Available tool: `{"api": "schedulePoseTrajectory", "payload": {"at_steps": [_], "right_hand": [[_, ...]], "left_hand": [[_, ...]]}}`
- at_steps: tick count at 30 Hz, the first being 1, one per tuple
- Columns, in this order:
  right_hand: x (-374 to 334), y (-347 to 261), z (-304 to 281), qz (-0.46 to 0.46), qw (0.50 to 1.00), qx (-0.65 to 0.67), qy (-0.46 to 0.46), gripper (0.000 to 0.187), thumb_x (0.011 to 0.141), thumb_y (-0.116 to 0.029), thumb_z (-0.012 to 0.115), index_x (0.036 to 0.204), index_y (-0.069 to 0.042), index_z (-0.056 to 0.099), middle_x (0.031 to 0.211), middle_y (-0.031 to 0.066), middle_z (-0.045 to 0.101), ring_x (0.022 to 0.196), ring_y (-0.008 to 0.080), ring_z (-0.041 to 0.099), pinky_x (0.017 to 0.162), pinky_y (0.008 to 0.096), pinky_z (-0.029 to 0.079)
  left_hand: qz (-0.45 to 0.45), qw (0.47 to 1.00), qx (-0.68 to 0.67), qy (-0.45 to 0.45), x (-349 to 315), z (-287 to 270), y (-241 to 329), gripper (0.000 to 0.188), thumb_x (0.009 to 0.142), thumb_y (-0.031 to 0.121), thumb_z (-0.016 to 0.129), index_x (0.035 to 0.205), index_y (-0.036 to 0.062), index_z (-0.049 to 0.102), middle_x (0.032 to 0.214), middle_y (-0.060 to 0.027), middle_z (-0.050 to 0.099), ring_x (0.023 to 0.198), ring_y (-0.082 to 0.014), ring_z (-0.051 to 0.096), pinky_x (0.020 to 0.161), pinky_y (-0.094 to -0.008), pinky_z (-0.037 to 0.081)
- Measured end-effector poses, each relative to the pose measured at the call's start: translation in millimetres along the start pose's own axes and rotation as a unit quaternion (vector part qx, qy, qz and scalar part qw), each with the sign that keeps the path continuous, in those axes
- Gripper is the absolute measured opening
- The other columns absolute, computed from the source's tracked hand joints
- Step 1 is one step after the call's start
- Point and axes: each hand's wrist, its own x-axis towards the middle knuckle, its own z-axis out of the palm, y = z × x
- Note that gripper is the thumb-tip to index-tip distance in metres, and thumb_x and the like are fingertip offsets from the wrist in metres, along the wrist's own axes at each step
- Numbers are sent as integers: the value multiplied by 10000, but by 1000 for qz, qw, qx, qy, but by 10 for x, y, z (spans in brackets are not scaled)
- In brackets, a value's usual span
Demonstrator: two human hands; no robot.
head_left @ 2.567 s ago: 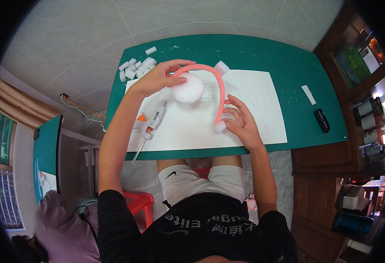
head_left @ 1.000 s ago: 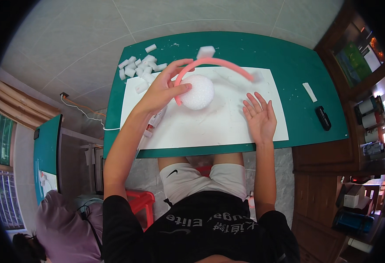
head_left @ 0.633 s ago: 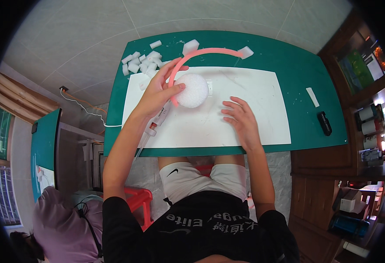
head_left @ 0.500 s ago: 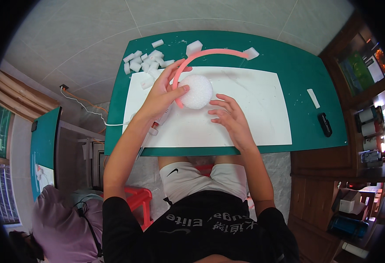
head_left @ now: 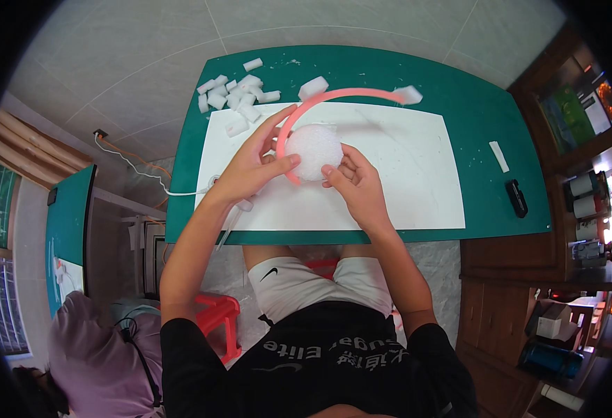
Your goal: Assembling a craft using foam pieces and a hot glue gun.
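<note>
A round white foam ball (head_left: 314, 152) is held above the white sheet between my two hands. My left hand (head_left: 251, 166) grips it from the left, its thumb on the ball's near left side. A curved pink strip (head_left: 351, 92), bent like a headband, runs between my left hand and the ball and arches over it. Two white foam blocks sit on the strip, one block (head_left: 313, 88) partway along and another block (head_left: 408, 95) at its far right end. My right hand (head_left: 359, 189) closes on the ball's lower right side, thumb in front, fingers curled behind.
Several white foam pieces (head_left: 247, 89) lie at the table's far left. A white cord (head_left: 180, 194) runs to a partly hidden tool beneath my left hand. A white strip (head_left: 499, 157) and a black case (head_left: 516, 198) lie at right. Another person (head_left: 104, 355) sits at lower left.
My right hand has moved in from the right and now grips the ball, which was held by my left hand alone. Ball and pink strip have shifted slightly right and nearer.
</note>
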Motion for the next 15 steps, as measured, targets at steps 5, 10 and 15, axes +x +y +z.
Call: {"api": "schedulePoseTrajectory", "payload": {"at_steps": [5,10,15], "right_hand": [[-11,-5,-11,4,999,-37,-20,493,906,-112,661,1331,74,494,1057,110,646,839,115,624,673,241,513],[-45,-167,-12,37,994,-100,-23,496,916,-146,656,1361,24,520,1054,108,639,625,77,601,528,210,438],[-29,-152,-70,27,993,-107,-28,474,916,-138,654,1347,23,542,1028,94,627,573,70,574,517,206,419]], "left_hand": [[-16,1000,-15,2,-58,-78,53,774,821,63,745,1503,103,381,1148,-106,624,1059,-158,607,905,-297,494],[-23,999,-35,9,-76,-67,59,795,802,39,752,1503,80,379,1063,-101,673,1004,-153,626,897,-295,500],[-44,999,-5,-11,-88,-65,95,822,788,1,732,1508,30,336,1244,-172,628,1093,-181,631,931,-301,512]]}}
